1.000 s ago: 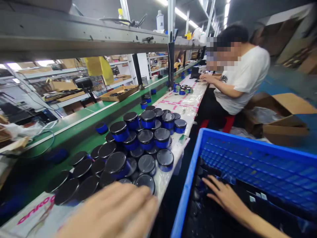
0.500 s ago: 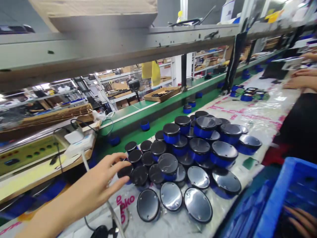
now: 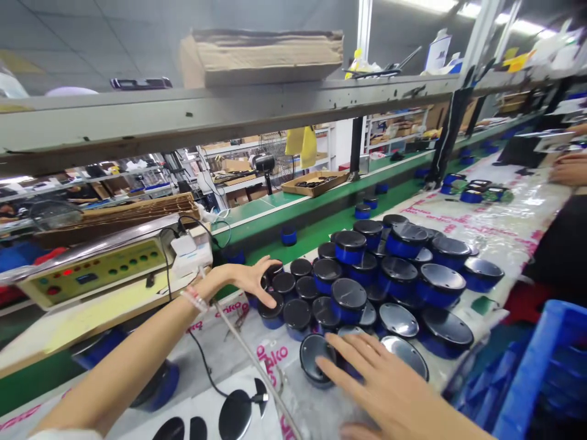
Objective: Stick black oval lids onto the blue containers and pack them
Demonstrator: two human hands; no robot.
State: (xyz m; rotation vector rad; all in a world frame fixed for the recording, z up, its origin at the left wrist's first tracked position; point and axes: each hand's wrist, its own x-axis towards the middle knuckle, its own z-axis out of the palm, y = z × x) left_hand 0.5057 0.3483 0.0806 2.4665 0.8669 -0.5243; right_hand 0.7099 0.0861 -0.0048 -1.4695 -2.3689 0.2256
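Many round blue cases with glossy black lids stand packed together, some stacked, on the plastic-covered table. My left hand is at the left end of the group, thumb and fingers spread around the outermost cases, with its thumb by a black-lidded case. My right hand reaches in from the lower right, fingers stretched out over the front row. Its fingertips overlap the lid of a front case; whether they press on it I cannot tell. Part of the front row is hidden under this hand.
A blue plastic crate stands at the lower right. Black discs on white sheets and a cable lie in front. A control box sits left. Behind runs a green conveyor with blue cases. At far right is a co-worker's hand.
My right hand has come from inside the blue crate to over the front cases. My left hand remains at the group's left end, fingers wider apart. The view has shifted left and up.
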